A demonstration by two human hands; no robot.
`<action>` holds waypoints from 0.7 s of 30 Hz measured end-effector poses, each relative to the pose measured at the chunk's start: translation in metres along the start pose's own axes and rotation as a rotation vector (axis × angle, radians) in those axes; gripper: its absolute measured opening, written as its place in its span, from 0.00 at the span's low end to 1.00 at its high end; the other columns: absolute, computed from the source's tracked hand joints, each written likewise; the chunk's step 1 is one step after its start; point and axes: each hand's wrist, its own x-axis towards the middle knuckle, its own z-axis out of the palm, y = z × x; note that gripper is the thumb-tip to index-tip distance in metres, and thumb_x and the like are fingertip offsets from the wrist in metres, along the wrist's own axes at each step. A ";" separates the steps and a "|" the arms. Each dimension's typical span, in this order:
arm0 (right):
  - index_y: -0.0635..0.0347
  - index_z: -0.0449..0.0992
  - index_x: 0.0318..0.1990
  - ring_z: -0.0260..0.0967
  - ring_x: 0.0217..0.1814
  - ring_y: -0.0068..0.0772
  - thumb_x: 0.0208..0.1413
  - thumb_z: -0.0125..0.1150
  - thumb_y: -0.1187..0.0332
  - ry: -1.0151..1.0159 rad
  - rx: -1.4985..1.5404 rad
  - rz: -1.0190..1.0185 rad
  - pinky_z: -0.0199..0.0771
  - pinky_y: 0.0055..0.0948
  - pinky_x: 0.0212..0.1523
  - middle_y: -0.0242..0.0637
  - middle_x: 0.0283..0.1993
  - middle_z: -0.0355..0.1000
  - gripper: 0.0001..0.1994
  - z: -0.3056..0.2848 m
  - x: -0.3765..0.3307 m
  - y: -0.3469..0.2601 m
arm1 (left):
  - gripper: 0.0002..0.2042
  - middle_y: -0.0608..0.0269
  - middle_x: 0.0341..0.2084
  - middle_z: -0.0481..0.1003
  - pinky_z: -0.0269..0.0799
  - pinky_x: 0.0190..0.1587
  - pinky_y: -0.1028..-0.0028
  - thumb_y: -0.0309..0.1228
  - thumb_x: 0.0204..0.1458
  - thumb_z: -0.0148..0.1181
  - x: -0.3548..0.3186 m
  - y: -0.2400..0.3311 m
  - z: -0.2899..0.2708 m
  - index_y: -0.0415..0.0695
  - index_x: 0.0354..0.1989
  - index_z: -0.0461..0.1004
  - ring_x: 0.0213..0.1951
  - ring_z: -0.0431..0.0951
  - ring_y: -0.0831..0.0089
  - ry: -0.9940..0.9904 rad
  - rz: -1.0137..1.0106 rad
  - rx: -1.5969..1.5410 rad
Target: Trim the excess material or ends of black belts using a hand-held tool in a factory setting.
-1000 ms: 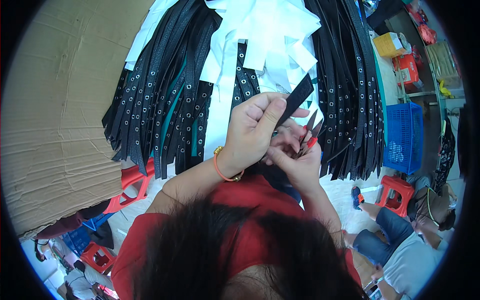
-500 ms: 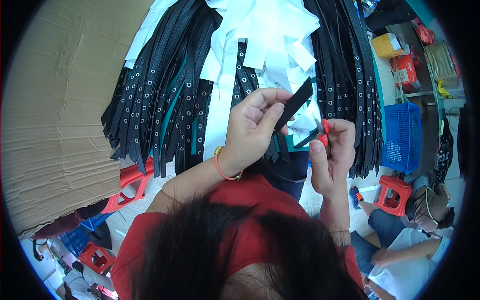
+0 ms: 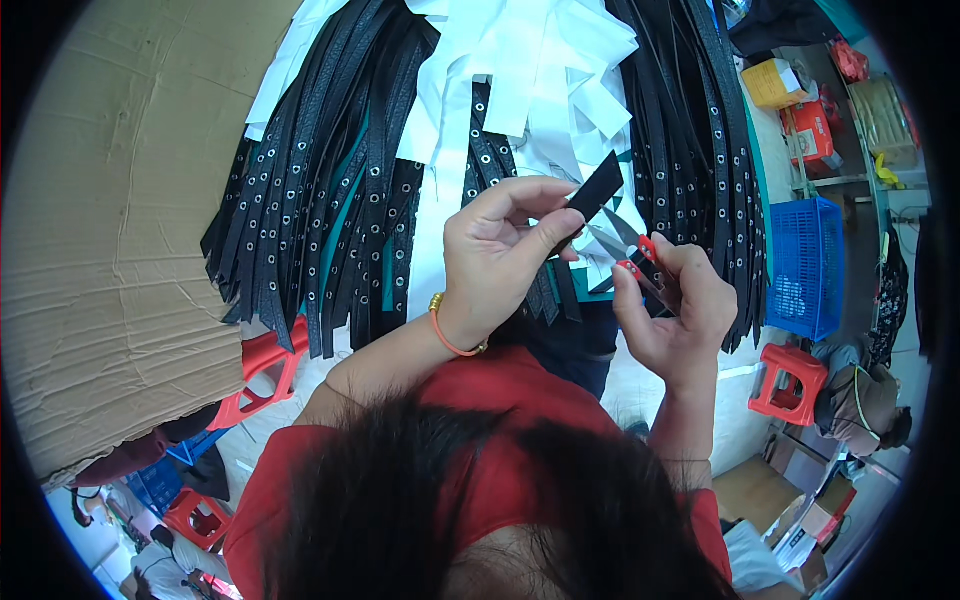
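Note:
My left hand (image 3: 500, 240) pinches a short, flat black strap end (image 3: 602, 187) between thumb and fingers, its slanted tip pointing up and right. In my right hand (image 3: 692, 315) is a pair of red-handled thread snips (image 3: 648, 248). Their blades stand apart and point at the strap's edge, close by my left fingertips; whether they touch it I cannot tell. Beyond both hands, black straps with metal eyelets lie in a left bundle (image 3: 330, 190) and a right bundle (image 3: 690, 130). White strips (image 3: 510, 70) lie between these bundles.
A large cardboard sheet (image 3: 130, 200) covers the left side. To the right stand a blue plastic basket (image 3: 803, 270), a red stool (image 3: 788, 385), and yellow (image 3: 775, 85) and red boxes (image 3: 812, 135). Another red stool (image 3: 265, 375) is under the cardboard's edge. Other people sit nearby.
The snips' blades have come up beside the strap and now show spread apart. My right hand has turned and shifted slightly right. A person at the lower right has mostly moved out of view.

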 end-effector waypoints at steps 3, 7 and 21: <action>0.66 0.71 0.32 0.64 0.15 0.27 0.37 0.67 0.70 -0.002 -0.042 -0.084 0.60 0.22 0.15 0.35 0.18 0.65 0.14 0.002 0.003 0.005 | 0.07 0.58 0.32 0.72 0.76 0.28 0.80 0.18 0.49 0.56 0.002 -0.004 -0.002 0.33 0.37 0.70 0.32 0.75 0.77 0.008 0.038 -0.026; 0.67 0.71 0.32 0.61 0.14 0.17 0.37 0.70 0.71 -0.019 -0.070 -0.154 0.58 0.15 0.15 0.32 0.17 0.64 0.15 0.001 0.009 0.008 | 0.06 0.59 0.32 0.72 0.75 0.26 0.81 0.18 0.49 0.55 0.006 -0.007 -0.001 0.33 0.36 0.70 0.31 0.74 0.78 -0.004 0.061 -0.017; 0.65 0.71 0.32 0.61 0.14 0.28 0.38 0.69 0.69 -0.033 -0.187 -0.230 0.59 0.23 0.14 0.34 0.16 0.62 0.15 0.011 0.013 0.003 | 0.03 0.62 0.26 0.69 0.69 0.23 0.84 0.20 0.52 0.51 0.007 -0.014 -0.007 0.34 0.34 0.66 0.24 0.71 0.82 0.008 0.096 0.072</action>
